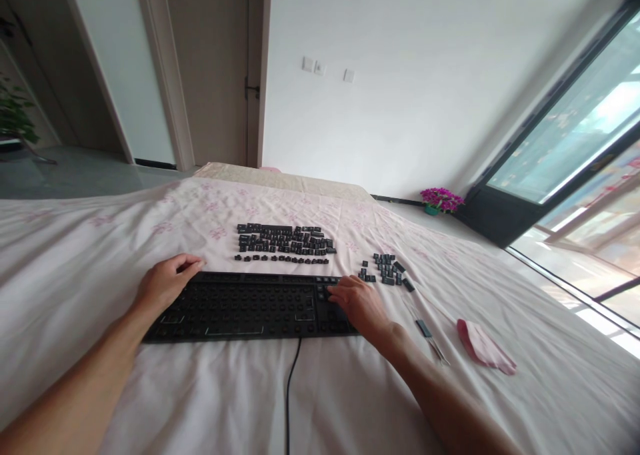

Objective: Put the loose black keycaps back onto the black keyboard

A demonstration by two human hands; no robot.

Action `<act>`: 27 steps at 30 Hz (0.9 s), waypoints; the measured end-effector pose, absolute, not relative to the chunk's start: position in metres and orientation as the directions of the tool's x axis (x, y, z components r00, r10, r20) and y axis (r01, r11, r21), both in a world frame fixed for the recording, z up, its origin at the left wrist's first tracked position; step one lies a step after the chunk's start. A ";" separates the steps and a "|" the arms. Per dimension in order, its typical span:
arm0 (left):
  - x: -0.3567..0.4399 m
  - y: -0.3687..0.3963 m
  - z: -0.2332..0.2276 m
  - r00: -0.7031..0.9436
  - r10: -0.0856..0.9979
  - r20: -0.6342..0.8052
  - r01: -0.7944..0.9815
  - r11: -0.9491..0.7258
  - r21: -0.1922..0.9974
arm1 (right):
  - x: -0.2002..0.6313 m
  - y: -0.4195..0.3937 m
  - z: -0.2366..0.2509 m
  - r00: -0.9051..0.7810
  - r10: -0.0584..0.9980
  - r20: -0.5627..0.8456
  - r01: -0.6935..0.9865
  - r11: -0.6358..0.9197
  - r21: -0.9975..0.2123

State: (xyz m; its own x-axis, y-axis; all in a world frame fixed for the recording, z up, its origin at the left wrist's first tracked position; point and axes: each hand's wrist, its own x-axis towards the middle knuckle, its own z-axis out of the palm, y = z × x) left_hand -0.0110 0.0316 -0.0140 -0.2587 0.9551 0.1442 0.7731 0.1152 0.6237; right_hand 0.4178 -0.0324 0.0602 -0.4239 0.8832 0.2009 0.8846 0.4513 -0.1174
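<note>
1. Here, the black keyboard (240,308) lies flat on the pink-flowered sheet (215,401), many of its keys off; a cord (289,395) runs from its near edge.
2. The left hand (167,281) is at the keyboard's far left corner, fingertips close together; I cannot tell whether they meet.
3. The right hand (363,301) is over the number pad, fingers bent and narrow; whether they hold a key, I cannot tell.
4. Loose keys (285,241) lie in rows beyond the keyboard, with a smaller group (386,268) farther right.
5. A wire-ended tool (424,328) and a pink cloth (485,349) lie right of the right hand.
</note>
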 end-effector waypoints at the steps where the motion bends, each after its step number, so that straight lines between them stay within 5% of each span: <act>1: -0.011 0.031 -0.014 -0.258 0.955 0.145 0.774 0.114 0.623 | 0.417 -0.034 0.060 -0.430 0.879 0.206 0.883 0.457 -0.108; 10: -0.011 0.032 -0.015 -0.266 0.954 0.138 0.772 0.125 0.623 | 0.420 -0.035 0.051 -0.446 0.854 0.268 0.860 0.492 -0.137; 18: -0.012 0.032 -0.016 -0.262 0.955 0.142 0.770 0.117 0.627 | 0.415 -0.042 0.053 -0.484 0.831 0.274 0.865 0.502 0.005; 27: -0.010 0.032 -0.015 -0.267 0.954 0.134 0.774 0.130 0.620 | 0.413 -0.043 0.053 -0.468 0.841 0.273 0.877 0.480 0.025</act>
State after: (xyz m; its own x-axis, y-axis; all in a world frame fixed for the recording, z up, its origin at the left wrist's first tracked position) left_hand -0.0104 0.0316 -0.0148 -0.2675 0.9542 0.1338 0.7741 0.1301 0.6195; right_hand 0.4127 -0.0428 0.0528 -0.4679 0.8405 0.2732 0.8769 0.4800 0.0249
